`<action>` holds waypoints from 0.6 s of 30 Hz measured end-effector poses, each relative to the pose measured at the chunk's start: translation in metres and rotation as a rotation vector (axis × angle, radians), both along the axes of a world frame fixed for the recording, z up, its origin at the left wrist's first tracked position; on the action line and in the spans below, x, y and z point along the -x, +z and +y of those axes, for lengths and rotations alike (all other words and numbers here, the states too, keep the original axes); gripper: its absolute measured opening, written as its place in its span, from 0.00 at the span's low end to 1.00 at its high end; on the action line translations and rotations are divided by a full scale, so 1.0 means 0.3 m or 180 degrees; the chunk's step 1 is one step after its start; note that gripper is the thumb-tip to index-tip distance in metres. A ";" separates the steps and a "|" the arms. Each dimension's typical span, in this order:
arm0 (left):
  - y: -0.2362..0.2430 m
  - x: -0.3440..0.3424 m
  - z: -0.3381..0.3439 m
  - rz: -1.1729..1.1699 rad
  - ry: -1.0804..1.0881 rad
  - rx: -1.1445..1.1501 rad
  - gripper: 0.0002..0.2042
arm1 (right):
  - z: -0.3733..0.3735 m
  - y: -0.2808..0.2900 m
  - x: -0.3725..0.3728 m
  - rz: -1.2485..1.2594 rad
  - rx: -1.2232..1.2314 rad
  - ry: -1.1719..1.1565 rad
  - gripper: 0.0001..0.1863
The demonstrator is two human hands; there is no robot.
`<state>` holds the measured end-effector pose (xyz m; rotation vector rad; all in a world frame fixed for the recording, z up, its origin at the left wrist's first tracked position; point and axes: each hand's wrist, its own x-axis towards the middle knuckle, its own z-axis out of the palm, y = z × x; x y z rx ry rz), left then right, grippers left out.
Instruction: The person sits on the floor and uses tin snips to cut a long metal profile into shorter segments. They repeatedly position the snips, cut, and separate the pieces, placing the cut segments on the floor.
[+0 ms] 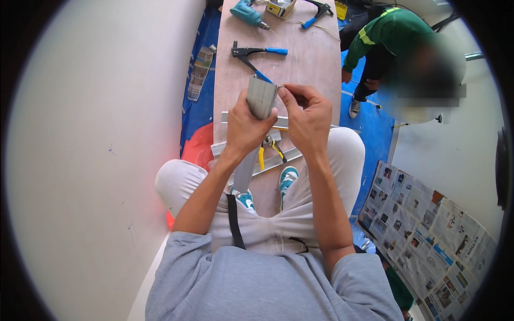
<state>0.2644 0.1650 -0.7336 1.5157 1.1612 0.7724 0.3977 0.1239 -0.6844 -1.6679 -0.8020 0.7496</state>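
My left hand [247, 125] is wrapped round a grey metal profile [262, 98], holding its end up in front of me; its lower length slants down toward my lap. At the profile's upper right edge, my right hand [310, 109] has thumb and forefinger pinched together. Whatever is between those fingertips is too small to make out. Just beyond the profile lies a hand riveter [245, 52] with blue grips, spread apart, one grip partly hidden by the profile. Below my hands, yellow-handled pliers [262, 157] rest among more metal profiles [277, 161] on the pinkish board [316, 69].
At the board's far end lie a teal drill [247, 13], a small box [279, 7] and a second riveter [320, 13]. A person in a green top [393, 35] bends at the right. Walls flank both sides; newspaper [428, 230] covers the lower right. Blue sheeting [369, 144] lies on the floor.
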 end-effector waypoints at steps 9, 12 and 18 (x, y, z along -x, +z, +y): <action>-0.021 0.027 0.054 -0.0011 -0.0370 -0.0041 0.21 | 0.005 -0.038 -0.085 0.1202 0.0358 0.0392 0.13; -0.026 0.015 0.037 0.0078 -0.0291 -0.0096 0.20 | -0.007 -0.043 -0.068 0.1100 0.0189 0.0209 0.12; -0.049 -0.046 -0.016 0.0542 0.0475 -0.0542 0.18 | -0.001 -0.029 0.079 -0.0263 0.0055 -0.0660 0.09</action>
